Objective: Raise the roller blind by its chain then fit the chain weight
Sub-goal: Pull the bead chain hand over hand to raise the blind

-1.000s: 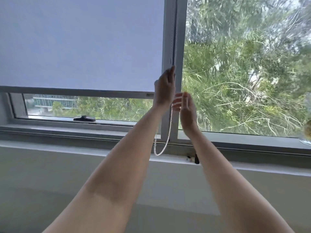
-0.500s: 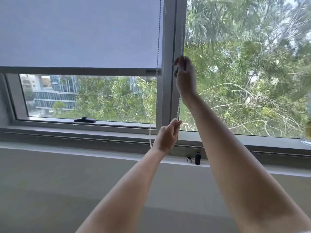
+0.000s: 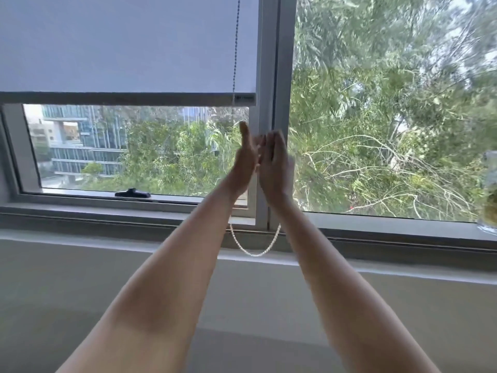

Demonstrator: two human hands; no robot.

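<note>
Since half a second ago our two hands have met beside the window post (image 3: 265, 76). Left of it, one roller blind (image 3: 121, 44) covers the upper pane; our left hand (image 3: 246, 157) and right hand (image 3: 274, 160) blur together, grip unclear. One chain (image 3: 254, 251) loops below them.

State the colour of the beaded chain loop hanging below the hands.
White, on the beaded chain loop; clearest in the head view.
</note>
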